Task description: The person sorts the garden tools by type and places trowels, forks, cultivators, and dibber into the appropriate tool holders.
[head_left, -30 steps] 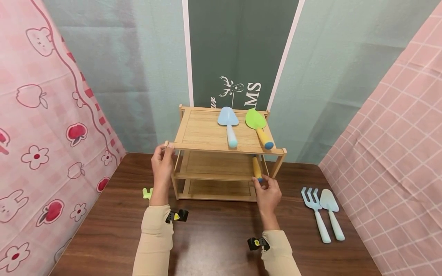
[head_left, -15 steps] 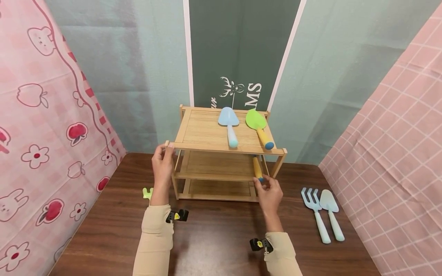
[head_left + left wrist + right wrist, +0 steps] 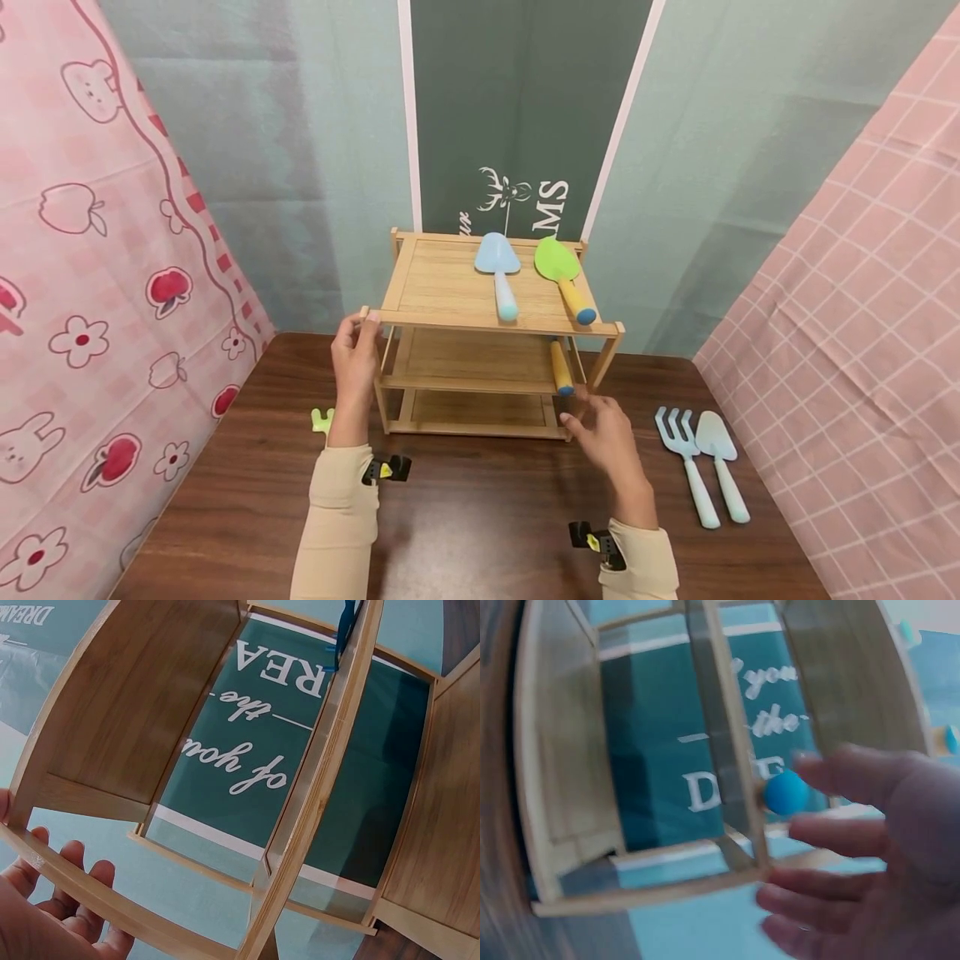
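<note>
A three-tier wooden rack (image 3: 442,386) stands on the table. The left hand (image 3: 356,358) grips its front left post near the top; in the left wrist view the fingers (image 3: 86,900) curl round the frame. On the middle shelf, at the right, lies a tool with a yellow handle (image 3: 560,365) and blue end (image 3: 786,793). The right hand (image 3: 606,433) is just below and right of that handle, fingers parted, holding nothing. A light blue shovel (image 3: 497,255) and a green shovel (image 3: 557,260) with a yellow handle lie on the top shelf.
To the right on the brown table (image 3: 465,517) lie a light blue fork (image 3: 682,437) and a pale trowel (image 3: 716,437). A small green piece (image 3: 321,420) shows beside the left forearm. Curtains stand behind and at both sides.
The right hand has let go of the yellow handle's blue end and moved down and to the right. That tool stays on the middle shelf. The left hand keeps its hold on the rack.
</note>
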Available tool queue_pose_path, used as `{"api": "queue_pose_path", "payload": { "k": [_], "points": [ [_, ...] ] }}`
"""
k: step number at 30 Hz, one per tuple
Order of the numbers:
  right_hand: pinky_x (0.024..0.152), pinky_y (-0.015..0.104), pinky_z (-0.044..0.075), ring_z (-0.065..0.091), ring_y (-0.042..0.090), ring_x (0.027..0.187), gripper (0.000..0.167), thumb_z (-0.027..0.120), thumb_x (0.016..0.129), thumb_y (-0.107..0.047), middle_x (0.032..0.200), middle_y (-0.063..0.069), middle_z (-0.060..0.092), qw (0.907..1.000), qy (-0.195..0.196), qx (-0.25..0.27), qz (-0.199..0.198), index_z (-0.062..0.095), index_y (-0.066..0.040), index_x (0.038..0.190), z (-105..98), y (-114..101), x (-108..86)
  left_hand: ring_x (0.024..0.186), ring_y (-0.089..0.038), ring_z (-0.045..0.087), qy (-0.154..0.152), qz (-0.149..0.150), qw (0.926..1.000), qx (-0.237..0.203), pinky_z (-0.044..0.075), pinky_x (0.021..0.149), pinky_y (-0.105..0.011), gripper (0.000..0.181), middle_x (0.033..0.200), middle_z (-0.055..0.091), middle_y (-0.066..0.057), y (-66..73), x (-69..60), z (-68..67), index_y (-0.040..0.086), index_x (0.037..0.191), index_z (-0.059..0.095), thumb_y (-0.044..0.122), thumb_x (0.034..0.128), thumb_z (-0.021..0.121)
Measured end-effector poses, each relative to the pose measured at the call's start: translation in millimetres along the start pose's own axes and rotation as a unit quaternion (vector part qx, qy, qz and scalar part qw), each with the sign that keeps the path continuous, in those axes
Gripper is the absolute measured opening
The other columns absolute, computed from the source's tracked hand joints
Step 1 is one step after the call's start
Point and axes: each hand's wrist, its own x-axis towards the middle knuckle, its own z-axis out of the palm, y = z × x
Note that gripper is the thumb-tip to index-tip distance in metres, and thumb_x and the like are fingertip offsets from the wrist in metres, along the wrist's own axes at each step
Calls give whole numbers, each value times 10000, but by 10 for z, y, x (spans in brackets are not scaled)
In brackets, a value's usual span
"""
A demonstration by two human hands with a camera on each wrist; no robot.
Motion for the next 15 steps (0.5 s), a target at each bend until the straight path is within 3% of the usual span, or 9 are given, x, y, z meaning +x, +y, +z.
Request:
{"api": "queue_pose_path", "payload": {
  "k": [6,10,15],
  "points": [
    [876,587,360,415,507,1136,542,699,839,-243,1277,343,405,9897,-1285,-622,-46,521,39,1266,-124,24,-98,789,-171,512,10,26,10000,-70,374,798,-421,173,828,543,-169,-24,6,2,72,910,580,244,932,584],
    [875,584,361,418,514,1130,548,705,832,-231,1262,349,417,9853,-1533,-751,13,518,46,1266,-128,66,-157,798,-197,517,11,45,10000,-46,372,805,-435,177,805,543,-131,-21,5,1,64,915,581,241,933,582],
    [873,569,370,441,485,1120,542,715,821,-225,1228,328,460,9847,-1542,-803,73,529,41,1255,-128,119,-213,787,-210,512,-58,-34,10000,-7,379,764,-369,148,788,542,-127,191,-75,19,24,920,580,170,938,563]
  ]
}}
